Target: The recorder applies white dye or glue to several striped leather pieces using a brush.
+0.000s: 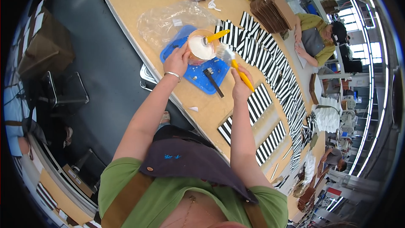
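Your right hand [242,85] has its fingers wrapped round the brush [235,65], lifted beside the tub [195,61] over the blue tray [221,70]; your left hand [177,62] grips the tub's side. The brush should feel light, soft-bristled (white paste [200,49] may turn it slippery); hold its stiff yellow handle.

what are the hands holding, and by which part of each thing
The left hand holds the tub by the left side of its wall; the right hand holds a brush by its yellow handle.
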